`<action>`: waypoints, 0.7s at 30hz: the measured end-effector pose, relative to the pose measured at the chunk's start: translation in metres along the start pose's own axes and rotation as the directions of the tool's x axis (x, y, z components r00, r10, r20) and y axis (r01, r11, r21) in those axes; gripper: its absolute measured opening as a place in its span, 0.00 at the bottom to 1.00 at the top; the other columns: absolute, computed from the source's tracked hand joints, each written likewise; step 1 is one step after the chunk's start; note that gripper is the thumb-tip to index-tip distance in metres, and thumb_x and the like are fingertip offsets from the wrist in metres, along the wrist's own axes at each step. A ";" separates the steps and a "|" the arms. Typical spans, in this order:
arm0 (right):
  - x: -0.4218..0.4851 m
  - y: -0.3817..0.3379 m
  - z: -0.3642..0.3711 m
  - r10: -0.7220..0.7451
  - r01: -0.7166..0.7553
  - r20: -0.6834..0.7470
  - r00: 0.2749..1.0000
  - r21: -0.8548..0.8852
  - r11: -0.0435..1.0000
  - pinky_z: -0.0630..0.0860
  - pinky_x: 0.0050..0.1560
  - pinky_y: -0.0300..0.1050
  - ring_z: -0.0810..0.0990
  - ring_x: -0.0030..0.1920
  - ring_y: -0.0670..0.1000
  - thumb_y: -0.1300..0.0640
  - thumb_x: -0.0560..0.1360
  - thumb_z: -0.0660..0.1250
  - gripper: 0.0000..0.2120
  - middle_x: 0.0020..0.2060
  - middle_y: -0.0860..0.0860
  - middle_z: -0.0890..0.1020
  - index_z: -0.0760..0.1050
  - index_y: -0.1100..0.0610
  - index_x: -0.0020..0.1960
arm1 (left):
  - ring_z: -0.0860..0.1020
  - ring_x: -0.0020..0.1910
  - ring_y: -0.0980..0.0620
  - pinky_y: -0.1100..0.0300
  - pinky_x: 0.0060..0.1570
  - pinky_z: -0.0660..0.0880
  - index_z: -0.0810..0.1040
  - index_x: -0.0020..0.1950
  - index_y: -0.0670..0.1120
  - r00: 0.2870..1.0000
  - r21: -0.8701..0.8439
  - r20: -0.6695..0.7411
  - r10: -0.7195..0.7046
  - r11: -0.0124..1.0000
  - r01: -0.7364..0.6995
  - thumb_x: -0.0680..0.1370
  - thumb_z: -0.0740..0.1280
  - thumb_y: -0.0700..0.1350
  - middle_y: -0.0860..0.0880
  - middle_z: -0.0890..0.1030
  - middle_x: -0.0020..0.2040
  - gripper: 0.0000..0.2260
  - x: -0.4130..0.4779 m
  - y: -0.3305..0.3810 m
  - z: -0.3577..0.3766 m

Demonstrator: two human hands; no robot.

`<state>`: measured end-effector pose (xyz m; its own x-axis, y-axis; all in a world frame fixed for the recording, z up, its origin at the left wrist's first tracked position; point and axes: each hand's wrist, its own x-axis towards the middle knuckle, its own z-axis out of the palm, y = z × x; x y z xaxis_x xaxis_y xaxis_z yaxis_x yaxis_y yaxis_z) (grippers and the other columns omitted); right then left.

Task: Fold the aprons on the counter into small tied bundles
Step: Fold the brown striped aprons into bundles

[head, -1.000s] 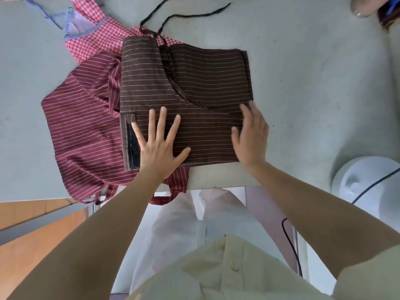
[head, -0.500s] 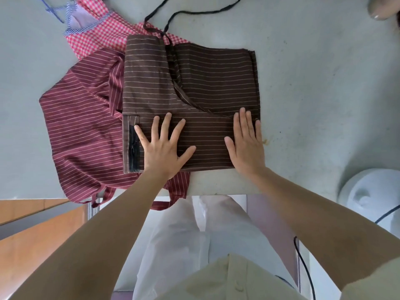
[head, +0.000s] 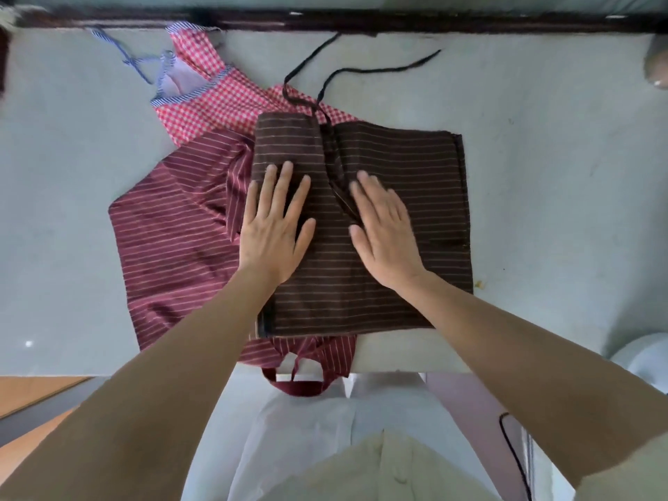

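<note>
Both hands lie palm-down on the brown apron (head: 405, 164). The left hand (head: 274, 229) has an open grip, fingers straight and slightly spread, on the apron's left half. The right hand (head: 383, 236), a little blurred, lies flat with fingers close together beside a diagonal fold. Neither pinches cloth.

The brown apron is folded into a near-square pad at the near edge of the grey counter (head: 549, 182). Neither axis is clearly longer, and its tie end points away from the person. Thin pale stripes run crosswise over the woven cloth. Two black ties (head: 361, 72) trail beyond its far edge.

Left of it and partly beneath lies a rumpled maroon striped apron (head: 173, 240). Past its far left corner is a red checked apron (head: 224, 103) with blue-striped trim.
</note>
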<state>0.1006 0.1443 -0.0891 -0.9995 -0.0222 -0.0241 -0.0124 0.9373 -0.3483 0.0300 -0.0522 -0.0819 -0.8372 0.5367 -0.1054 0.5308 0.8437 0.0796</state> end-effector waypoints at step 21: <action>0.068 -0.020 0.047 0.056 -0.036 0.239 0.969 -0.087 0.996 0.45 0.78 0.53 0.44 0.79 0.50 0.44 0.83 0.43 0.28 0.80 0.51 0.48 0.47 0.52 0.80 | 0.41 0.79 0.48 0.45 0.76 0.44 0.44 0.80 0.48 0.992 -0.016 0.125 -0.009 1.000 0.012 0.82 0.45 0.58 0.46 0.41 0.80 0.29 0.061 -0.058 0.022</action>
<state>0.0343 0.1074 -0.1277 -0.9623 -0.0520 -0.2668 0.0211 0.9642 -0.2643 -0.0492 -0.0681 -0.1148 -0.8192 0.5258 -0.2291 0.5189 0.8496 0.0945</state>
